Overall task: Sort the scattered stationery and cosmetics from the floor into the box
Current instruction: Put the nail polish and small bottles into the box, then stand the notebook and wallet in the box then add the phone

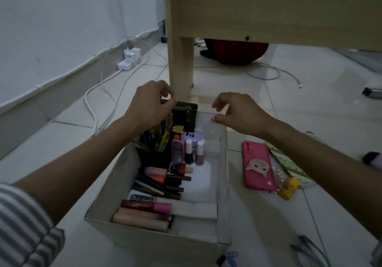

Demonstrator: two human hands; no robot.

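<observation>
Left hand (pixel 152 103) curls its fingers at the far rim of the grey cardboard box (pixel 148 244), grip unclear; right hand (pixel 239 111) hovers released.

An open white box (pixel 157 244) sits on the floor. Along its left side lie lip tubes (pixel 142 213) and pencils (pixel 159 186). Behind them nail polishes (pixel 194 153), pens (pixel 161 136) and a dark pouch (pixel 186 113) stand upright.
</observation>
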